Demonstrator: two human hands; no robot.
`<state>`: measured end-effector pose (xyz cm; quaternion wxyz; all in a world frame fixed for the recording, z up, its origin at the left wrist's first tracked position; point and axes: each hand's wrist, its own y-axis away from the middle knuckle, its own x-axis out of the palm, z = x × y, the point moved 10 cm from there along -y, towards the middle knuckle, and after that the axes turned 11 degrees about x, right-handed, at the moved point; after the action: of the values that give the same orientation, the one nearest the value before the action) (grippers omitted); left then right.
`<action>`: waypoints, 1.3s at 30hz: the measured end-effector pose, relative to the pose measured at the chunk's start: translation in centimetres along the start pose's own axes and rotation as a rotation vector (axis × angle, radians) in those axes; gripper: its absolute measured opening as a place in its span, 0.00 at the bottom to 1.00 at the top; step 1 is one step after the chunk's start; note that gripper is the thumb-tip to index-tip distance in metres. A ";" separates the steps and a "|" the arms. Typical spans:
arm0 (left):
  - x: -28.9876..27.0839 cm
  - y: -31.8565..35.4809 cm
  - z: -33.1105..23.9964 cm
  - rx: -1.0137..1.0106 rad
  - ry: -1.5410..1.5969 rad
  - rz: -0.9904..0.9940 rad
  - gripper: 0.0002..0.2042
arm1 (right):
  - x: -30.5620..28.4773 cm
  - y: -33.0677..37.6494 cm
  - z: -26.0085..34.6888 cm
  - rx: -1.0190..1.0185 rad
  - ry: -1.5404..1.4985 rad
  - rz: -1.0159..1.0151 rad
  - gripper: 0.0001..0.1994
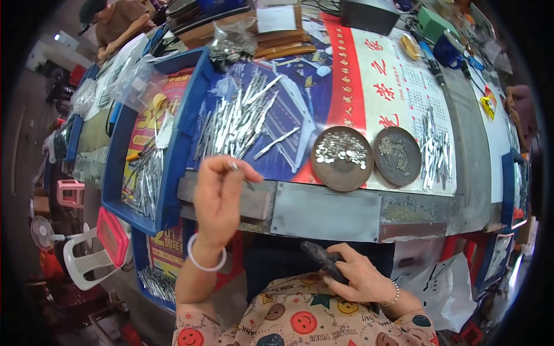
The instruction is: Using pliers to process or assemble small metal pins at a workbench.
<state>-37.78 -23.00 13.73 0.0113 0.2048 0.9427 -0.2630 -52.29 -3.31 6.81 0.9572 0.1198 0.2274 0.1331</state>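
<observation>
My left hand (219, 193) is raised over the bench's metal front edge (323, 210), fingers pinched on a thin metal strip (239, 172). Just beyond it lies a heap of similar shiny metal strips (236, 118) on a blue sheet. My right hand (355, 275) rests low by my lap, closed around a dark tool handle (320, 256). To the right of the heap stand two round brown dishes: one (342, 158) holds small silver pieces, the other (397, 155) holds tiny darker parts.
A smaller pile of metal strips (435, 147) lies right of the dishes. A blue tray (147, 150) with more strips stands at the left. Bags, boxes and tools crowd the bench's far side. Another person (112, 23) works at the far left. A white plastic chair (86, 256) stands below.
</observation>
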 end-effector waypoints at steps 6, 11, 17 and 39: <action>0.4 4.8 1.6 0.077 0.267 -0.010 0.06 | -2.3 -2.6 5.2 -0.130 0.158 -0.145 0.12; 1.0 5.3 1.8 0.095 0.323 0.028 0.04 | -3.8 -5.1 9.3 -0.211 0.303 -0.218 0.11; 0.2 5.8 2.4 0.140 0.435 -0.005 0.04 | -6.2 -3.4 16.0 -0.429 0.459 -0.324 0.15; 2.5 9.8 2.1 -0.432 0.838 -0.220 0.05 | -2.8 -3.8 8.9 -0.137 0.690 -0.138 0.15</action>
<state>-36.39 -15.54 6.77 -0.3550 0.1852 0.9153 0.0441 -49.82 -9.25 14.54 0.8367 -0.0123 0.5352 0.1156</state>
